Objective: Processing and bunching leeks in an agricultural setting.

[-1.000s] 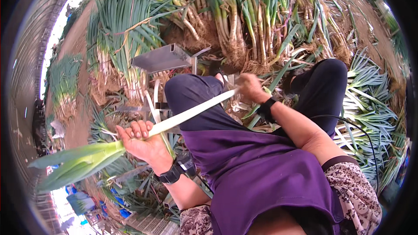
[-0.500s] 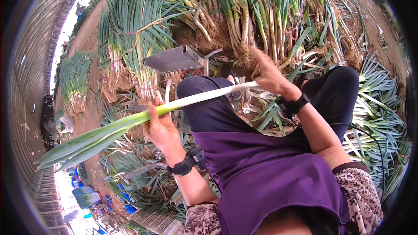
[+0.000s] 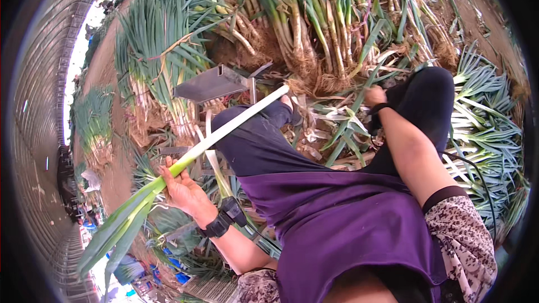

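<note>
My left hand (image 3: 182, 191) is closed around a long green onion (image 3: 238, 119), gripping it where the white stalk turns to green. Its white end points up and to the right, over my left knee. Its green leaves (image 3: 120, 230) hang down to the left. My right hand (image 3: 375, 96) is curled up beside my right knee, apart from that onion. Green leaf scraps lie close to its fingers, and what it holds, if anything, is hidden.
Bunches of green onions with roots (image 3: 297, 39) stand beyond my legs. A grey metal piece (image 3: 210, 84) juts up beside my left knee. Stripped onions (image 3: 483, 129) lie piled at my right. Loose leaves and peelings (image 3: 342, 129) litter the ground between my legs. A dark cable (image 3: 483, 174) runs by my right arm.
My right hand has come away from the onion's white end and moved right, its fingers curling. My left hand has lowered and moved left, tilting the onion more steeply.
</note>
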